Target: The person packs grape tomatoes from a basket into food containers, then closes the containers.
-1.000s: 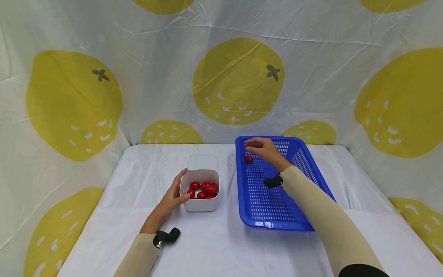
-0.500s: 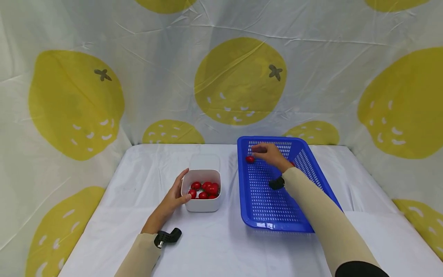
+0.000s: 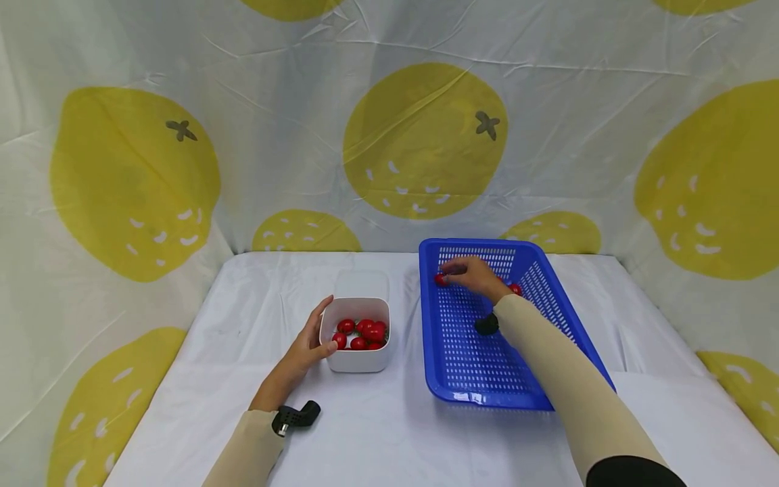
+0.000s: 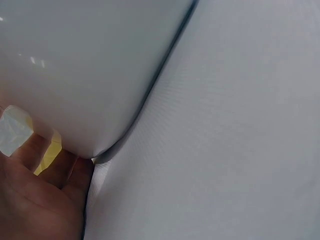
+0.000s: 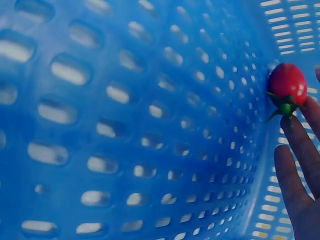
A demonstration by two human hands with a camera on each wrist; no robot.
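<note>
My left hand (image 3: 302, 350) holds a white square box (image 3: 359, 363) by its left side, thumb at the near corner and fingers toward the far one. Several red cherry tomatoes (image 3: 365, 329) lie inside the box. In the left wrist view, fingers (image 4: 62, 170) bend against the pale box wall (image 4: 90, 75). Over the far left of a blue perforated basket (image 3: 429, 352), my right hand (image 3: 477, 276) reaches down to a cherry tomato (image 3: 440, 279). The right wrist view shows extended fingertips touching that tomato (image 5: 289, 82) by its green stem, against the basket wall.
Another cherry tomato (image 3: 515, 289) lies in the basket beyond my right wrist, with a bit of red beside it partly hidden. A translucent lid-like piece (image 3: 362, 283) sits behind the box. White cloth (image 3: 268, 291) covers the table, and a lemon-print curtain (image 3: 292, 149) hangs behind.
My right hand has moved down and slightly right in the basket, and its fingers have come against the cherry tomato. The left hand stays on the box. The head view has shifted slightly.
</note>
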